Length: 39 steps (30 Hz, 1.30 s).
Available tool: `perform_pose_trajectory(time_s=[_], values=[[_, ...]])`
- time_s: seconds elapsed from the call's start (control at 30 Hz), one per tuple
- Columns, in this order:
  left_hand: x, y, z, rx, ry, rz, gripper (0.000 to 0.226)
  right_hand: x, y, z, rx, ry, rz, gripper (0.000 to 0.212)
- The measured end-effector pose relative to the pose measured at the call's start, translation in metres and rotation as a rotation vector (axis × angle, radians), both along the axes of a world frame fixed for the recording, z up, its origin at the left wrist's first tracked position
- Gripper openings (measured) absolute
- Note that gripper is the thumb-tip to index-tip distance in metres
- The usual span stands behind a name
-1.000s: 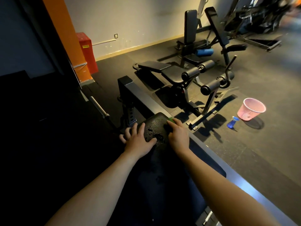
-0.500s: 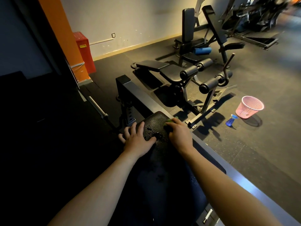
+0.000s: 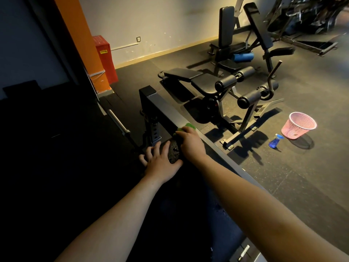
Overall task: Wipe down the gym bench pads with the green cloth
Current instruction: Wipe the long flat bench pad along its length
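Green cloth in right hand; pink basket beside spray bottle.

I read the fuzzy bright-green cloth as the only green in view. Pebbled black vinyl bench pad: black, with glossy wet speckles. Square steel frame beam: matte grey. Round plastic lattice basket: pink, open mesh pattern. Small spray bottle: translucent blue. Cylindrical foam roller: blue. Tall flat pillar: orange. Upright metal box: red, with a yellow label. Rubber gym floor: dark grey, with fine pale flecks. Painted wall: off-white.
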<state>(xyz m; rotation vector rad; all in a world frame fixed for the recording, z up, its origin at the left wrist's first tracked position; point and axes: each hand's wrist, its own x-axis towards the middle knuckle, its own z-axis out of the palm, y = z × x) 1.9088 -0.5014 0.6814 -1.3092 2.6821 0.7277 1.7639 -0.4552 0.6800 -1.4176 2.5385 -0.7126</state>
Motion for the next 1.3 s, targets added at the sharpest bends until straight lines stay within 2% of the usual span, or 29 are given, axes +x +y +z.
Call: perform_pose_trajectory(time_s=[0.13, 0.33, 0.5, 0.67, 0.97, 1.1, 1.17, 1.2, 1.23, 1.3], values=[[0.001, 0.003, -0.002, -0.034, 0.008, 0.017, 0.082, 0.003, 0.041, -0.004, -0.082, 0.030, -0.151, 0.038], [0.002, 0.001, -0.003, -0.010, 0.017, 0.004, 0.085, 0.009, 0.076, 0.001, -0.057, 0.047, -0.313, 0.035], [0.002, 0.002, -0.005, -0.031, 0.016, 0.011, 0.083, -0.001, 0.031, 0.008, -0.133, -0.046, -0.207, 0.044], [0.000, 0.001, -0.005, -0.035, 0.008, 0.029, 0.081, -0.011, -0.002, 0.005, -0.007, -0.050, -0.017, 0.048], [0.000, 0.007, 0.000, -0.055, 0.015, 0.034, 0.083, 0.005, 0.119, -0.003, -0.062, 0.039, -0.250, 0.039], [0.000, 0.011, 0.005, -0.085, 0.002, 0.030, 0.080, 0.006, 0.172, -0.003, -0.054, -0.053, -0.371, 0.038], [-0.003, 0.018, 0.007, -0.154, 0.082, -0.006, 0.070, 0.004, 0.169, 0.003, -0.059, -0.116, -0.384, 0.038], [-0.005, 0.024, 0.009, -0.169, 0.192, -0.041, 0.063, 0.005, 0.161, 0.008, -0.092, -0.144, -0.364, 0.039], [-0.008, 0.031, 0.012, -0.135, 0.330, -0.091, 0.056, 0.009, 0.150, 0.013, -0.141, -0.180, -0.328, 0.042], [-0.015, 0.049, 0.024, 0.052, 0.562, -0.167, 0.046, 0.020, 0.124, 0.026, -0.248, -0.289, -0.255, 0.048]])
